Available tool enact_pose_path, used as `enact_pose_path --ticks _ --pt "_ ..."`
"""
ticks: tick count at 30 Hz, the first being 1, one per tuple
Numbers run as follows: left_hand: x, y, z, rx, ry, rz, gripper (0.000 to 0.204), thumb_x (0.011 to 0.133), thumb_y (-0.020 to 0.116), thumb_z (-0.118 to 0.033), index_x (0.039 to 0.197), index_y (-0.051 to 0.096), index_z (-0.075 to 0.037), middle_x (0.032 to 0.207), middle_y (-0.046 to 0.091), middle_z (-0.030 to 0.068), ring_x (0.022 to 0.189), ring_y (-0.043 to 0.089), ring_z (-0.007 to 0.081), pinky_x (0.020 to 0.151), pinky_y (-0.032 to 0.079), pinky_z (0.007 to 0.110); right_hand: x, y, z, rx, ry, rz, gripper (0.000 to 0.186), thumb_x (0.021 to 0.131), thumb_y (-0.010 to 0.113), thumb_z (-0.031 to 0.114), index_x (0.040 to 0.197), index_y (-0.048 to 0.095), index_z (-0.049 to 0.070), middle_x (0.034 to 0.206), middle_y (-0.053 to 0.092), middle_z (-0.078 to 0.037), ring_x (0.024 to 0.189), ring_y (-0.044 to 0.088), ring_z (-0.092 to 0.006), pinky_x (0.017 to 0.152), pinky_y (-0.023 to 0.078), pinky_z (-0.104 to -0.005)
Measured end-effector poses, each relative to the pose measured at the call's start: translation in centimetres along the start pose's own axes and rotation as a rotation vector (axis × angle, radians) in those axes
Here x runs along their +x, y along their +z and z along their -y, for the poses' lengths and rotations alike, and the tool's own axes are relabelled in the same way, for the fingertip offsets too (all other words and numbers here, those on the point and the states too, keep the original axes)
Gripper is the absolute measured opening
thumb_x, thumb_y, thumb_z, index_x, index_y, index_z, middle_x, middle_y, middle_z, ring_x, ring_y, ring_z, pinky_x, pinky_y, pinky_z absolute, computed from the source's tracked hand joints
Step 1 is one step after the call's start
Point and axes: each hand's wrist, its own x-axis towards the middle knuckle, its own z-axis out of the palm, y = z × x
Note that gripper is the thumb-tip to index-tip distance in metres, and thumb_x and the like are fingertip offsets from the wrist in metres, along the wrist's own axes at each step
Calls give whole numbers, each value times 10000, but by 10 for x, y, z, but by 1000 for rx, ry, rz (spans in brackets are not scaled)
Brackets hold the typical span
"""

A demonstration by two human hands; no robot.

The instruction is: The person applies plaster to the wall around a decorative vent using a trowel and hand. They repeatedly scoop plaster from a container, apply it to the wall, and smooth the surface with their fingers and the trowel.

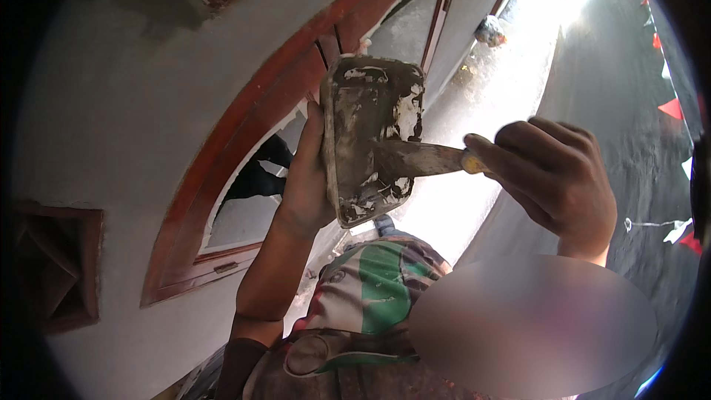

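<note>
My left hand [305, 181] grips a shallow rectangular tub [331, 144] by its long side, with the thumb along the rim. Grey paste coats the tub's inside, and whitish smears and torn-looking patches show on its walls. The tub is tipped so that I look into it. In my right hand [561, 172] is a putty knife [426, 159], its yellowish handle end pinched between thumb and fingers. The grey-smeared blade reaches into the tub; whether its tip touches the paste or bottom is hard to tell.
At the left stands a pale wall [126, 133] with a red-brown door frame [200, 170] around glass. A small framed opening [63, 267] sits lower left. To the right are a bright path [481, 104], a grey surface [600, 67] and red-and-white bunting [670, 109].
</note>
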Motion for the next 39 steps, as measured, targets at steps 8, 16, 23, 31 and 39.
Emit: enact_pose_path --ticks 8,16,23,31,39 --pt "-2 15 -1 -22 -169 27 696 1158 271 -577 1560 458 -41 1453 617 162 1271 664 248 1076 575 396 22 3 -5 -22 -297 210 321 821 729 199 1132 782 140 877 615 18 787 603 -166 691 488 -347" --pt "-4 -2 4 -257 -277 143 664 1161 307 -554 1547 483 -43 1435 637 142 1262 673 223 1071 581 375 38 18 -13 159 -449 258 284 843 739 178 1111 776 91 873 637 -13 802 651 -198 685 528 -373" --pt "-8 3 7 6 -382 -35 703 1139 354 -597 1551 490 -44 1407 655 128 1250 680 196 1063 577 347 57 45 -38 574 -442 445 294 847 758 149 1134 778 88 895 671 -114 842 692 -344 735 551 -465" --pt "-12 -11 15 148 -331 -149 709 1133 387 -602 1532 502 -28 1408 653 136 1232 684 190 1047 574 338 57 92 -58 963 -195 730 400 880 848 158 1256 775 41 1036 789 -146 904 764 -277 773 585 -388" --pt "-27 -51 17 -49 -197 -296 761 1125 289 -657 1589 450 -76 1488 615 132 1301 655 254 1115 542 410 41 65 -86 1117 28 629 439 901 859 128 1295 735 -21 1151 791 -178 996 771 -218 868 610 -339"
